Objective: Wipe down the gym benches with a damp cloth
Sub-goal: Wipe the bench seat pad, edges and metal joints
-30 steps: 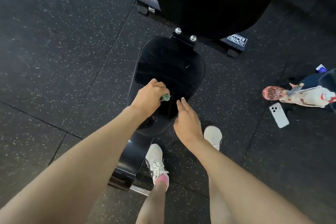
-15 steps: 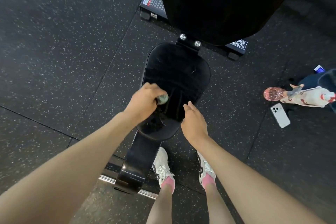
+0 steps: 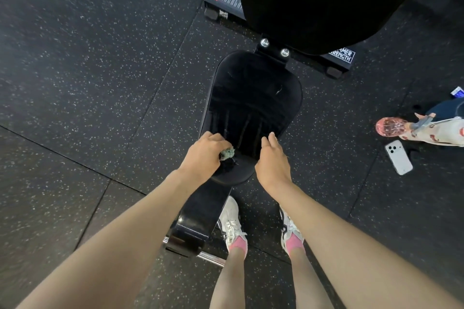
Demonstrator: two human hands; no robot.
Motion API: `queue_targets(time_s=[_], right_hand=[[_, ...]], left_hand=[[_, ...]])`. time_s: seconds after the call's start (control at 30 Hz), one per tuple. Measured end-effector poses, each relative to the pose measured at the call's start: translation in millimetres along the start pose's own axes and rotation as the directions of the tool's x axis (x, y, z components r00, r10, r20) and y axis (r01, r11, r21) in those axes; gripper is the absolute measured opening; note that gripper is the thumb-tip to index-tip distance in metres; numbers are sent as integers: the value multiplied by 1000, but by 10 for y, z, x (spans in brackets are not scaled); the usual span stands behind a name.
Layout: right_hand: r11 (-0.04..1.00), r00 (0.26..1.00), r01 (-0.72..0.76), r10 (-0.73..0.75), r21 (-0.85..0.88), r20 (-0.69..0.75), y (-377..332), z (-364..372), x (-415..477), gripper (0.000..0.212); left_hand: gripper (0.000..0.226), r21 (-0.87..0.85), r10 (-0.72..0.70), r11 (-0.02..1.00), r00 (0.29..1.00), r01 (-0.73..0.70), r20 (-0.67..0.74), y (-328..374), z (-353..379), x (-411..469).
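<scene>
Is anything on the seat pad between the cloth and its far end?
Nothing visible. The seat pad ahead of the cloth in the left hand is bare; the right hand is at its right edge.

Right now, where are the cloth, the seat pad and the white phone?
cloth (image 3: 227, 153), head view, its green wad
seat pad (image 3: 253, 98), head view, middle of top
white phone (image 3: 399, 158), head view, middle of back

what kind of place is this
Most likely a gym: a black padded bench seat, a frame label reading "STRENGTH", and speckled rubber floor tiles. The left hand grips a green cloth on the seat.
</scene>
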State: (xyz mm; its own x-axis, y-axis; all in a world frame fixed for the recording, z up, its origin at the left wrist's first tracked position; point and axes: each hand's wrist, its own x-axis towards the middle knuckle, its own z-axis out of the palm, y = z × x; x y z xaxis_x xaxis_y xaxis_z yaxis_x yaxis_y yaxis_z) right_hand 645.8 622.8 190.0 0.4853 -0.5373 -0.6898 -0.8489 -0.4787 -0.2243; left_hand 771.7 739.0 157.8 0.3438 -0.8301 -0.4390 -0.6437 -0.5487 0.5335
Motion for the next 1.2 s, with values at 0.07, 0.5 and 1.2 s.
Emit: queue_targets(time_s=[0.07,0.5,1.2], right_hand=[[1000,1000,-14,14,20,-10,-15,-4,12,53],[997,999,29,-28,66,-20,132,42,2,70],[990,996,74,-69,121,-48,289,111,-102,60]], left_hand=[[62,-50,31,998,999,-30,26,-30,-76,-34],[56,10,-77,997,965,82,-251,-216,-299,455],[45,-58,-459,878,800,475,-387,265,132,-132]])
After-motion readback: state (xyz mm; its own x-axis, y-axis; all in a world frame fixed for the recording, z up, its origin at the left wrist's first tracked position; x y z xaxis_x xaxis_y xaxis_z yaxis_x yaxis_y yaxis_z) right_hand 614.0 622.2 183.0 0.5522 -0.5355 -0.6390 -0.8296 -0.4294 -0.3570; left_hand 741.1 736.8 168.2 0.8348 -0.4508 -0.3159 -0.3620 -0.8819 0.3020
